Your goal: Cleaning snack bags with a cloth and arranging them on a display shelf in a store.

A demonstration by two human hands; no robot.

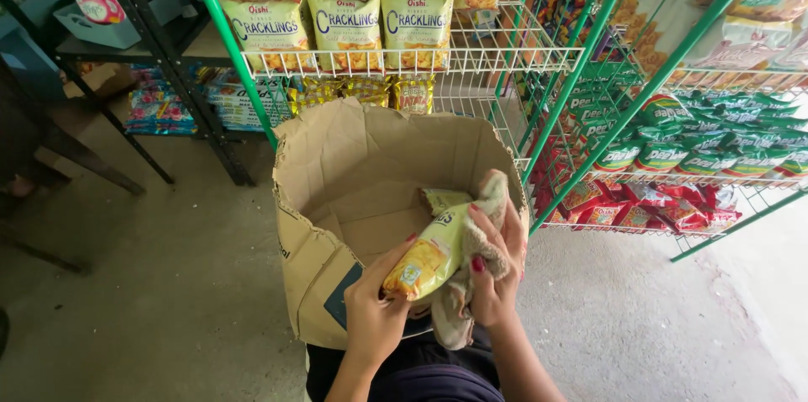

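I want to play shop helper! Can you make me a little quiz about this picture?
1. True or false: the left hand and the right hand both hold the yellow packet.
2. What else is in the right hand? A) cloth B) spoon C) bottle
3. What is under the hands: a box or a basket?

Key
1. True.
2. A, a beige cloth.
3. A cardboard box, open, with another packet inside, in front of the wire rack of snack bags.

Left hand [376, 311] and right hand [497, 271] raised close together, fingers curled.
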